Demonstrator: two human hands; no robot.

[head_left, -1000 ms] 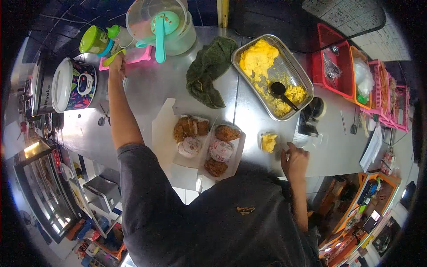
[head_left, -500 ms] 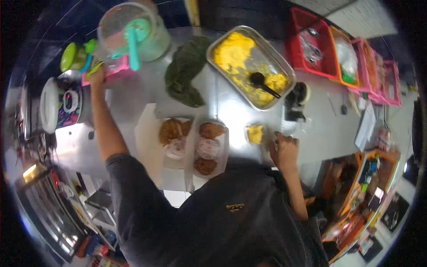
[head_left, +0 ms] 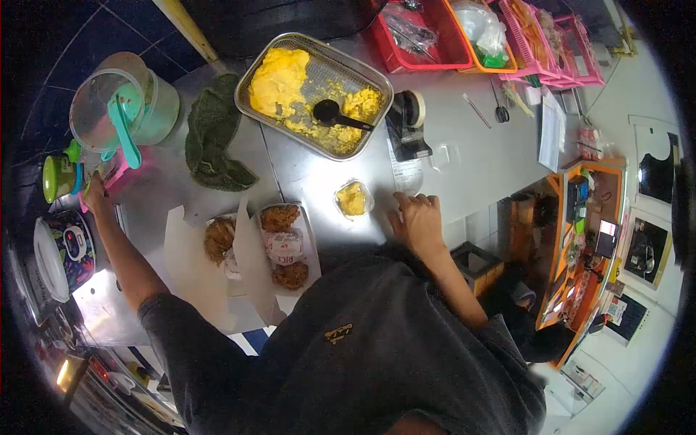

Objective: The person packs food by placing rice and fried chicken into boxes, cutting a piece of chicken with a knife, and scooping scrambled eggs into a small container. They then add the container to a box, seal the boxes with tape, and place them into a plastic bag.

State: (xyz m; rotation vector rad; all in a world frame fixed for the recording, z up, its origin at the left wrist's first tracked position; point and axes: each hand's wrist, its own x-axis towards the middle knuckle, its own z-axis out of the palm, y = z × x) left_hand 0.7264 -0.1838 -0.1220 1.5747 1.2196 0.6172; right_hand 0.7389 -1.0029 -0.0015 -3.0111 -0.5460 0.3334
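Note:
My left hand (head_left: 95, 196) reaches to the far left, at a pink basket (head_left: 130, 171). Its fingers are closed round something small with a yellow-green part, too small to make out. My right hand (head_left: 420, 221) rests on the metal counter with loosely bent, parted fingers and holds nothing. Just left of it stands a small clear tub (head_left: 354, 199) of yellow food. In front of me are two open paper boxes; the right one (head_left: 310, 250) holds fried chicken (head_left: 290, 275) and a wrapped paper packet (head_left: 283, 246). Fried chicken also shows in the left box, partly behind a raised flap (head_left: 185, 254).
A metal tray (head_left: 377, 138) holds yellow food and a black scoop (head_left: 328, 113). Left of it lie a dark green cloth (head_left: 210, 138) and a clear bucket (head_left: 165, 109) with a turquoise ladle (head_left: 125, 130). A tape dispenser (head_left: 413, 148), scissors (head_left: 502, 114) and red bin (head_left: 453, 36) are rightward.
The view has turned, so the counter things appear shifted left. My left hand stays by the pink basket. My right hand stays near the small tub, its fingers now more spread.

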